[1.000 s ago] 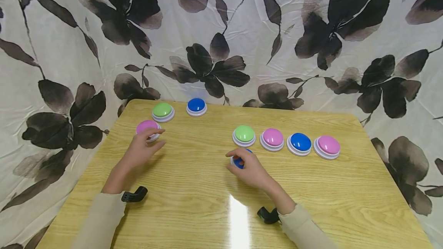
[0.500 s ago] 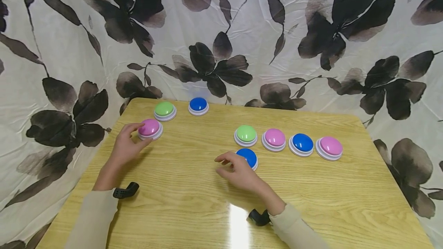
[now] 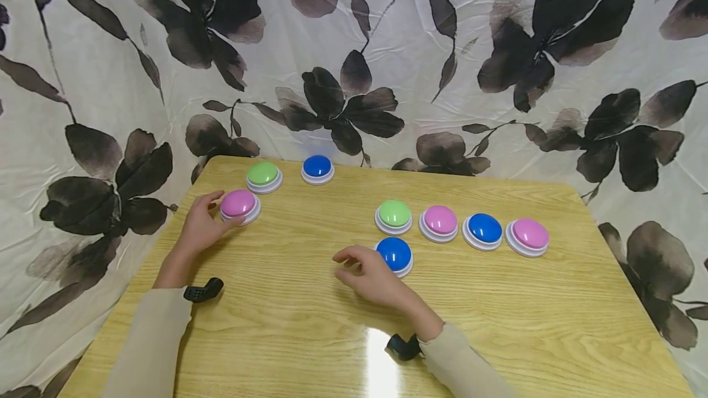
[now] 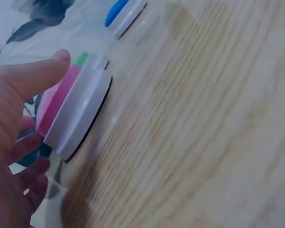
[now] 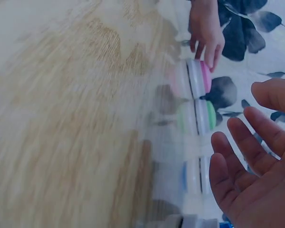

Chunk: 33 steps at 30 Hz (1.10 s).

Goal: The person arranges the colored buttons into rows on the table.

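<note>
My left hand is around the near-left side of a pink push button with a white round base. Its thumb lies near the button's front and its other fingers are on the far left; in the left wrist view the thumb is above the pink dome and the fingers look loosely bent, not gripping. Whether they touch it is hard to tell. My right hand hovers over the table just left of a blue push button, partly covering its base. Nothing is in its loosely bent fingers.
Behind the left hand stand a green button and a blue button. A row on the right has a green button, a pink button, a blue button and another pink button. Patterned cloth hangs behind the table.
My left hand has moved from over the pink button to its left side. The right hand has drawn left off the blue button, uncovering most of it. The buttons keep their places.
</note>
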{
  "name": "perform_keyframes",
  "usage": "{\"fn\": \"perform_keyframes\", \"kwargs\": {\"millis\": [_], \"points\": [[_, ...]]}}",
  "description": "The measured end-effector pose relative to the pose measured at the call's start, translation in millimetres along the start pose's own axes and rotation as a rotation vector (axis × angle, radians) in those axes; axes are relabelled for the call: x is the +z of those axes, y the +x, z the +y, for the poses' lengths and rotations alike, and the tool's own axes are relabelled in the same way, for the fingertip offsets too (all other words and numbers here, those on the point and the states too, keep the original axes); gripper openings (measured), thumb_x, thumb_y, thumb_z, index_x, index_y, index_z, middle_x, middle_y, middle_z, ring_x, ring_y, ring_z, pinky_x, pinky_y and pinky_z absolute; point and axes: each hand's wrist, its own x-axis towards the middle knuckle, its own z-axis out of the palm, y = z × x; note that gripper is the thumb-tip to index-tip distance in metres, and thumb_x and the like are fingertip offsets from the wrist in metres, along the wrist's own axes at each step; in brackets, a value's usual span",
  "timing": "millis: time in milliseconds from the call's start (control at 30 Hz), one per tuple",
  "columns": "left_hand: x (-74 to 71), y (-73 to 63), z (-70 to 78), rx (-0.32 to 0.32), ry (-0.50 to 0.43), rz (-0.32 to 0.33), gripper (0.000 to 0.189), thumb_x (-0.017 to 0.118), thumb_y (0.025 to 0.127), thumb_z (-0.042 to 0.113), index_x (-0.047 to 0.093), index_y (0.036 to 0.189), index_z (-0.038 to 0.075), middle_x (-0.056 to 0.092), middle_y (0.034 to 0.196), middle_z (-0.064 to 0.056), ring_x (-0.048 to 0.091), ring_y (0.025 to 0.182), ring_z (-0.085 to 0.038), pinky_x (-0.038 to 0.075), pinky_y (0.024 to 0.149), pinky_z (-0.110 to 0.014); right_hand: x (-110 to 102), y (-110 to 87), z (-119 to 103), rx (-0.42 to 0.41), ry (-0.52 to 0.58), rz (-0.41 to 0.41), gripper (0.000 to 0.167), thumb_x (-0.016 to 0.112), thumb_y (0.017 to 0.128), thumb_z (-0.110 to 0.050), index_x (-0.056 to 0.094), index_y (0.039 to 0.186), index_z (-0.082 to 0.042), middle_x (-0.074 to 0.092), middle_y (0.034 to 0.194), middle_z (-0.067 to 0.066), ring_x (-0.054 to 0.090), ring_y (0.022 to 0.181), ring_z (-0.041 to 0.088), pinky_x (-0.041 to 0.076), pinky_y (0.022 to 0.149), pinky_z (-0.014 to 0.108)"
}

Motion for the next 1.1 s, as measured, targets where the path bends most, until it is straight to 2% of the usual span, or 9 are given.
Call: {"fn": "perform_keyframes", "kwargs": {"millis": [233, 533, 667, 867, 1100], "points": [[2.9, 6.9, -6.3, -0.018, -0.005, -0.049, 0.093, 0.082, 0.08, 0.033, 0.03, 0.144, -0.011, 0.036, 0.14, -0.033, 0.036, 0.129, -0.049, 0.031, 0.105, -0.058, 8.5, 12.9, 2.6, 0.008, 0.048, 0.003, 0.032, 0.067, 0.093, -0.023, 0.064, 0.119, -0.004, 0.065, 0.115, 0.006, 0.061, 0.1, 0.017, 0.051, 0.084, 0.032], [4.9, 17.4, -12.3, -0.005, -0.001, -0.063, 0.094, 0.083, 0.078, 0.033, 0.032, 0.143, -0.013, 0.038, 0.14, -0.034, 0.035, 0.13, -0.049, 0.03, 0.105, -0.059, 12.0, 22.9, 4.1, 0.028, 0.05, 0.014, 0.032, 0.069, 0.092, -0.024, 0.065, 0.118, -0.006, 0.066, 0.112, 0.002, 0.061, 0.097, 0.013, 0.05, 0.083, 0.029], [5.5, 20.1, -14.1, 0.003, 0.012, -0.069, 0.094, 0.084, 0.076, 0.034, 0.035, 0.142, -0.011, 0.041, 0.138, -0.033, 0.038, 0.129, -0.048, 0.031, 0.105, -0.059, 12.0, 27.2, 2.7, 0.029, 0.045, 0.003, 0.032, 0.068, 0.092, -0.024, 0.065, 0.118, -0.006, 0.066, 0.113, 0.004, 0.061, 0.097, 0.013, 0.05, 0.084, 0.029], [7.7, 20.6, -15.9, -0.009, 0.004, -0.068, 0.093, 0.085, 0.075, 0.036, 0.038, 0.141, -0.01, 0.043, 0.137, -0.032, 0.039, 0.128, -0.047, 0.031, 0.105, -0.059, 13.6, 34.3, -0.9, 0.035, 0.054, -0.024, 0.031, 0.068, 0.093, -0.024, 0.065, 0.118, -0.006, 0.065, 0.113, 0.004, 0.061, 0.097, 0.013, 0.05, 0.085, 0.028], [9.0, 14.9, -19.6, -0.025, 0.006, -0.054, 0.096, 0.086, 0.073, 0.04, 0.038, 0.14, -0.01, 0.043, 0.137, -0.032, 0.038, 0.128, -0.047, 0.03, 0.104, -0.06, 20.1, 42.1, -2.4, 0.036, 0.08, -0.041, 0.03, 0.068, 0.093, -0.021, 0.065, 0.117, -0.004, 0.066, 0.112, 0.006, 0.062, 0.096, 0.014, 0.05, 0.084, 0.026]]}}
